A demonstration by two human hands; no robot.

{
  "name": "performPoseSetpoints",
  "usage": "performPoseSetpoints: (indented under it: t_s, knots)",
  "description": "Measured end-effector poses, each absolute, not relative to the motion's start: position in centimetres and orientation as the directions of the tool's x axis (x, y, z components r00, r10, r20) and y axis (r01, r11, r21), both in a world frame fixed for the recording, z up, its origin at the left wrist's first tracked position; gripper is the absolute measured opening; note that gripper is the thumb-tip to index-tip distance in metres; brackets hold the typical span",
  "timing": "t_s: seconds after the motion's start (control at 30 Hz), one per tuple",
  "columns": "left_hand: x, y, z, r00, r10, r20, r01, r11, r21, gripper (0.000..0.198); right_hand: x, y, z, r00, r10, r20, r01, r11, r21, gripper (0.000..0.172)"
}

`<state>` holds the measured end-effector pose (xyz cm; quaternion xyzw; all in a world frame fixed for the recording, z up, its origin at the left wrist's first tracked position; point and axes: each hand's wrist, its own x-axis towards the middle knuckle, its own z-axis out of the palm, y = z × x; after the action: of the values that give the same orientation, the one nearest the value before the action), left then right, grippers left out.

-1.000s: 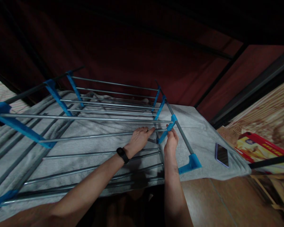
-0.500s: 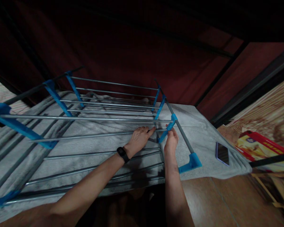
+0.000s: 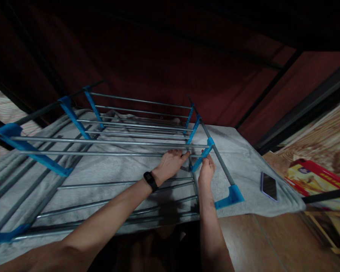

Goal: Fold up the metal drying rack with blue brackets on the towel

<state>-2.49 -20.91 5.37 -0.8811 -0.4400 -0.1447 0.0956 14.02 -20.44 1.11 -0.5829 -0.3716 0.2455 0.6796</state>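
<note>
two hands meet: left hand (image 3: pixel 171 164) pinches the end of the rod (image 3: pixel 102 153), which runs leftward; right hand (image 3: pixel 206 170) grips the blue bracket (image 3: pixel 207 147) beside it.

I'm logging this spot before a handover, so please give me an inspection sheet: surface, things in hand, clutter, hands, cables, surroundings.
Surface: gray towel spread flat, with whatever supports it hidden; tiled floor in front.
Things in hand: drying rack, metal and blue plastic, lies on the towel.
Clutter: phone flat on the towel's right part; red and yellow package beyond its edge.
Hands: left hand, wearing a wrist band, open with fingertips on a rod; right hand closed on a blue bracket beside it.
Cables: nothing seen.
Surroundings: dark red wall behind; dim light.
</note>
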Motion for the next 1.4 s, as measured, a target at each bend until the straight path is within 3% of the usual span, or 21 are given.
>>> performPoseSetpoints:
  t_s: [0.27,0.47,0.6,0.7,0.83,0.93,1.1,1.27,1.4]
  knots:
    - [-2.5,-20.9,5.4,0.572,0.766,0.296,0.804,-0.594,-0.015,0.052,14.0,-20.7,1.5,0.587,0.757,0.287,0.206,0.203,-0.957,0.041]
    - [-2.8,-21.4,5.7,0.608,0.734,0.302,0.781,-0.621,-0.063,0.046,13.4,-20.8,0.3,0.587,0.739,0.33,0.173,0.283,-0.943,0.042]
    - [-3.0,-21.3,5.1,0.618,0.7,0.359,0.774,-0.621,-0.121,0.042,11.7,-21.7,-0.2,0.694,0.597,0.403,0.224,0.353,-0.908,0.052]
    - [-2.9,-21.3,4.4,0.618,0.675,0.403,0.77,-0.624,-0.137,0.04,10.6,-23.1,0.4,0.721,0.451,0.527,0.377,0.383,-0.843,0.045]
    - [-2.5,-20.5,3.2,0.625,0.65,0.433,0.751,-0.652,-0.106,0.031,8.9,-24.0,1.3,0.386,0.484,0.785,0.609,0.506,-0.611,0.027]
    - [-2.4,-19.7,2.5,0.666,0.623,0.41,0.709,-0.699,-0.089,0.02,8.2,-23.5,1.2,0.13,0.566,0.814,0.638,0.581,-0.505,0.031]
    - [-2.4,-19.6,2.7,0.648,0.613,0.452,0.726,-0.678,-0.12,0.02,9.6,-21.8,0.0,0.022,0.593,0.805,0.699,0.567,-0.436,0.039]
    - [-2.6,-20.5,4.0,0.593,0.65,0.475,0.787,-0.593,-0.17,0.022,11.1,-20.6,-1.1,-0.146,0.587,0.796,0.802,0.542,-0.252,0.044]
    - [-3.8,-21.9,5.6,0.508,0.696,0.508,0.843,-0.523,-0.126,0.024,11.3,-20.2,-1.5,-0.196,0.607,0.77,0.857,0.487,-0.166,0.043]
